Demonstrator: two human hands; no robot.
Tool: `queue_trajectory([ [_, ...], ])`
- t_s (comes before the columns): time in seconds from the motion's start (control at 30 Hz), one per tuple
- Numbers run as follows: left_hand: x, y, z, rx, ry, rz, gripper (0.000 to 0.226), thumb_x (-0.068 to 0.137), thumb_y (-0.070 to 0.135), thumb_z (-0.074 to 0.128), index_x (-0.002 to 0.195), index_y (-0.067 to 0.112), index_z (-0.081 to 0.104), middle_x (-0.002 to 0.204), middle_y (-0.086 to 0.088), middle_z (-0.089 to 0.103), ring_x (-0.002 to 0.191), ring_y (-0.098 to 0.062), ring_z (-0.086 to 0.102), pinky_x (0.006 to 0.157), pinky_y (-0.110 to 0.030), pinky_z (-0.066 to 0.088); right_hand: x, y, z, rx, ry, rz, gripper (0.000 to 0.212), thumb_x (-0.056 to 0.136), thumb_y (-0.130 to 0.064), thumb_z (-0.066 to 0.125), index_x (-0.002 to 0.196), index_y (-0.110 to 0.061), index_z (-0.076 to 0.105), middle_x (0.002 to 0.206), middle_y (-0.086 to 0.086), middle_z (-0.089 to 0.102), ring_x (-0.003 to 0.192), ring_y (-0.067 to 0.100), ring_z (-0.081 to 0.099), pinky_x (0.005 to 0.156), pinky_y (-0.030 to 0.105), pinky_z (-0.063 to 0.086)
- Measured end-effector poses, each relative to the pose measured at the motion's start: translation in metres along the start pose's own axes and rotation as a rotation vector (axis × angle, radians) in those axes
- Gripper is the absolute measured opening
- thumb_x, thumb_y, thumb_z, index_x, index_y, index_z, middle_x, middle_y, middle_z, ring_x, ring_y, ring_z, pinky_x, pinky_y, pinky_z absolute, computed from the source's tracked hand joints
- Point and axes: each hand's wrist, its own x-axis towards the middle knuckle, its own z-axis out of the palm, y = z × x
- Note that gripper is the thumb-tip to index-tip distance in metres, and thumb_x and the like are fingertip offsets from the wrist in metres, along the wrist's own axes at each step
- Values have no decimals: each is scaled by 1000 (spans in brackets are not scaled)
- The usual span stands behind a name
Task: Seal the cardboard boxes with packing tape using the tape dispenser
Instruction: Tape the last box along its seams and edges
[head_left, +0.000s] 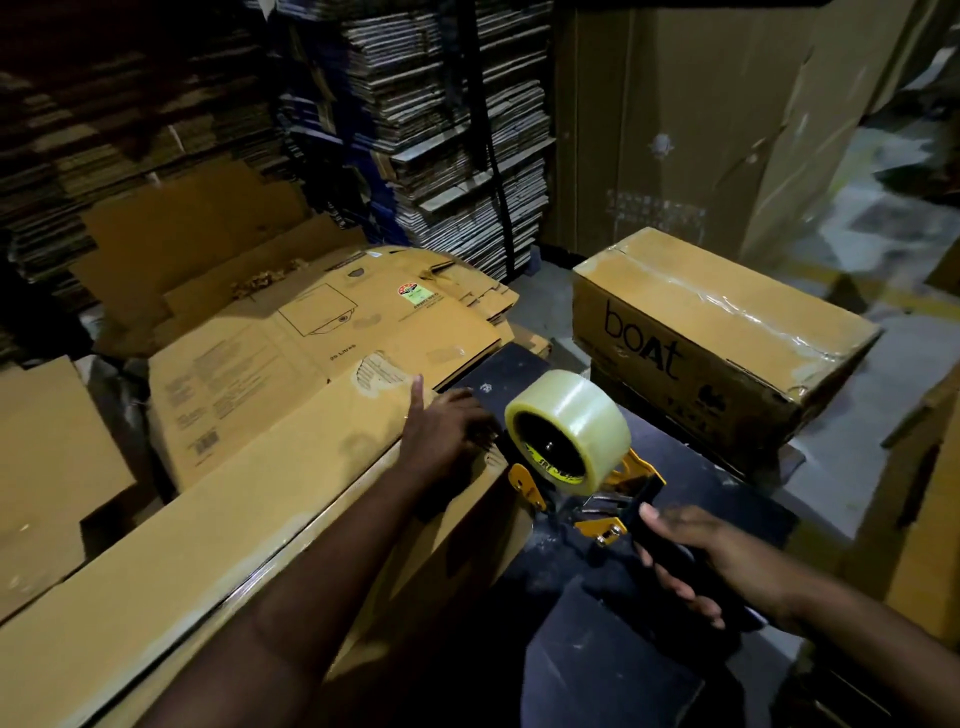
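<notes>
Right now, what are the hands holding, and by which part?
Right hand grips the tape dispenser by its black handle. Left hand holds nothing; it presses on the long box.

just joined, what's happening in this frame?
A person is taping up a long cardboard box. The right hand grips the handle of a yellow tape dispenser loaded with a clear roll, its front end at the box's far corner. The left hand presses on the box top near that corner. To the right, a "boat" box sits with tape along its top seam. Flattened cartons lie behind.
</notes>
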Motion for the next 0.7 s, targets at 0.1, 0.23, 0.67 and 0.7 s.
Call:
queue_trajectory([
  [0.1,-10,18,6,-149,38,-97,38,85,3,66,109,31,73,130,11,65,134,-7,46,116,-38,-17,8,4,4,15,-11,-10,66,75,-68,61,87,-3,59,55,14,40,34,15,34,36,20,36],
  [0.23,-9,11,1,-148,-25,-125,36,84,2,61,101,31,74,126,12,65,132,-5,46,118,-47,-11,1,12,-5,42,-8,-9,65,75,-67,63,86,-3,60,56,15,39,35,14,34,37,20,35],
  [0.67,-7,22,7,-352,-253,36,52,91,38,37,125,13,67,133,-4,64,129,-16,52,119,-36,-5,-8,47,-5,171,-17,-88,61,83,-60,64,86,1,59,56,14,41,36,15,36,37,21,34],
  [0.7,-6,24,5,-284,-283,64,55,91,39,34,128,14,65,134,-4,62,130,-16,50,119,-36,-5,-8,48,-5,187,-23,-91,61,83,-60,65,86,1,59,57,14,41,36,15,35,37,21,34],
])
